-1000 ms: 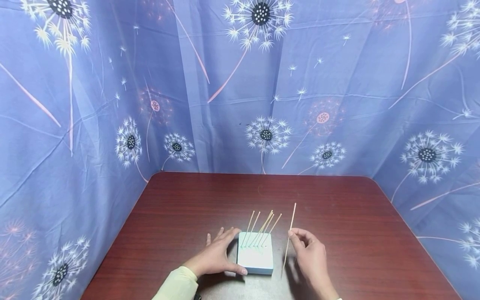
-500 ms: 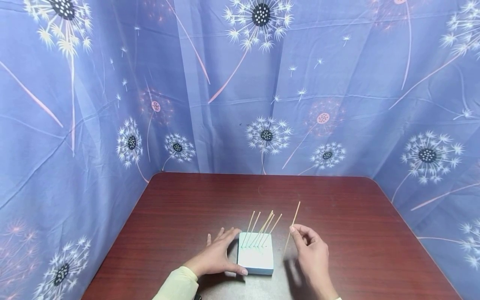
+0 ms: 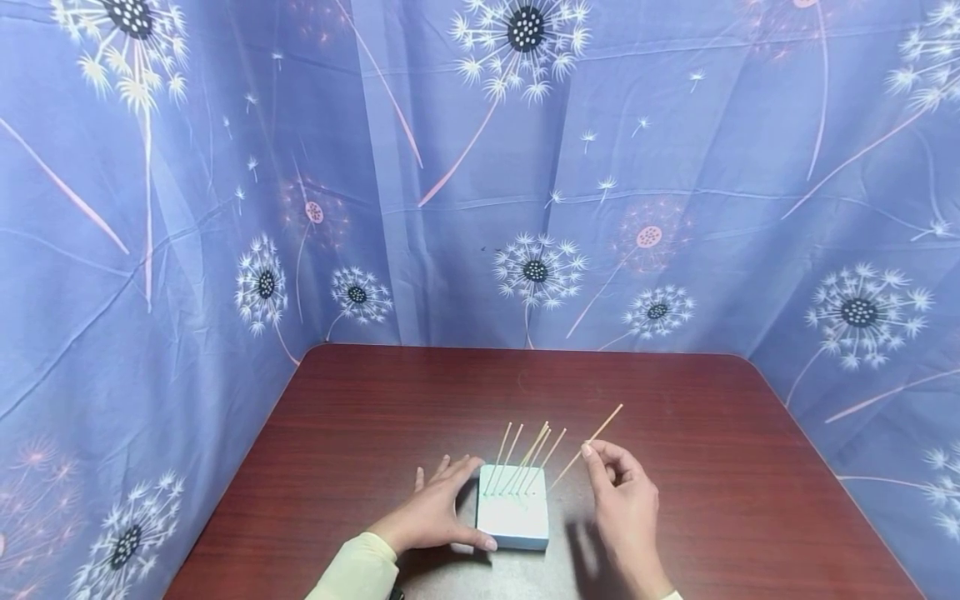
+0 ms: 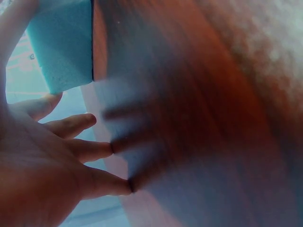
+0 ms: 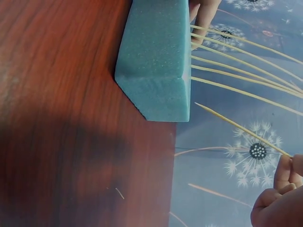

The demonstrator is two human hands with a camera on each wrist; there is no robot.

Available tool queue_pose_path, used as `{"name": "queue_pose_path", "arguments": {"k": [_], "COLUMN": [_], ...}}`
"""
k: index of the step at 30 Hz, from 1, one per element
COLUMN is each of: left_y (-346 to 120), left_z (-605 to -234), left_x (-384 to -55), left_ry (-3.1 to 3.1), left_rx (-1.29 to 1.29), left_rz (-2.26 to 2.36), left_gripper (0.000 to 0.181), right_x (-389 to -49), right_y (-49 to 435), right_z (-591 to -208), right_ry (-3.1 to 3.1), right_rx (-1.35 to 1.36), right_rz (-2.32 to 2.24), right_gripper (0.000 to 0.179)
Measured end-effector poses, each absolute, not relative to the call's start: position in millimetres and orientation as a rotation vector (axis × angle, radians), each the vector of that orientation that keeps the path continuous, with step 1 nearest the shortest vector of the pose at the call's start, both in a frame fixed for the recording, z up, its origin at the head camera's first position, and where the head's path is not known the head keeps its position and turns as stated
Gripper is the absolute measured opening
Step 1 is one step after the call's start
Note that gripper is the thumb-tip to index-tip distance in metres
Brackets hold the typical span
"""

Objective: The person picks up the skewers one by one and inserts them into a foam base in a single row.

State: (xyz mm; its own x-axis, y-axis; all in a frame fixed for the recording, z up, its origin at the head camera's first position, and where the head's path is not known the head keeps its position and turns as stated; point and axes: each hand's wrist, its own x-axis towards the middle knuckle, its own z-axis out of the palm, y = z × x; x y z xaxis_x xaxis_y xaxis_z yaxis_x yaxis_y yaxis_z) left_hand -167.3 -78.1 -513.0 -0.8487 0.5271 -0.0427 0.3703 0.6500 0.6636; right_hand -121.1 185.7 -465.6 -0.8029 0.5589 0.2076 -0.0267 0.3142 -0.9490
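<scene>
A pale blue foam block (image 3: 513, 521) lies on the table with several thin wooden skewers (image 3: 555, 447) standing tilted in a row in its top. My left hand (image 3: 433, 510) holds the block's left side, thumb at the front corner and index finger at the back corner, other fingers spread. To the right of the block, my right hand (image 3: 624, 498) pinches one more skewer (image 3: 608, 421) between thumb and fingers. That skewer leans, its pointed lower end toward the block. In the right wrist view, the held skewer's tip (image 5: 198, 104) hangs apart from the block's top face.
The dark red-brown wooden table (image 3: 705, 433) extends around the block. Behind it and at both sides hangs a blue curtain (image 3: 450, 275) with dandelion prints. A small hole shows in the block's top, right of the skewer row.
The right hand has tilted its skewer, so the upper end leans farther right and the lower end has come up and left toward the block. The left hand keeps its place.
</scene>
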Motion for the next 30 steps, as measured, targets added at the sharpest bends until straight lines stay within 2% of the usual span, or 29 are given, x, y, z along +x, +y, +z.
{"name": "queue_pose_path", "arguments": {"k": [10, 30], "left_y": [-77.7, -77.9], "left_z": [-512.5, -512.1], "left_x": [-166.5, -165.9], "left_ry": [2.63, 2.642], "left_rx": [0.727, 0.731], "left_rz": [0.999, 0.995], "left_gripper": [0.119, 0.12], "right_x": [-123.2, -121.5], "right_y": [176.4, 162.9], "right_z": [-467.8, -488.1], "right_ry": [-2.111, -2.299], "right_rx": [-0.38, -0.179], "right_rz": [1.446, 1.175], "right_gripper": [0.005, 0.007]}}
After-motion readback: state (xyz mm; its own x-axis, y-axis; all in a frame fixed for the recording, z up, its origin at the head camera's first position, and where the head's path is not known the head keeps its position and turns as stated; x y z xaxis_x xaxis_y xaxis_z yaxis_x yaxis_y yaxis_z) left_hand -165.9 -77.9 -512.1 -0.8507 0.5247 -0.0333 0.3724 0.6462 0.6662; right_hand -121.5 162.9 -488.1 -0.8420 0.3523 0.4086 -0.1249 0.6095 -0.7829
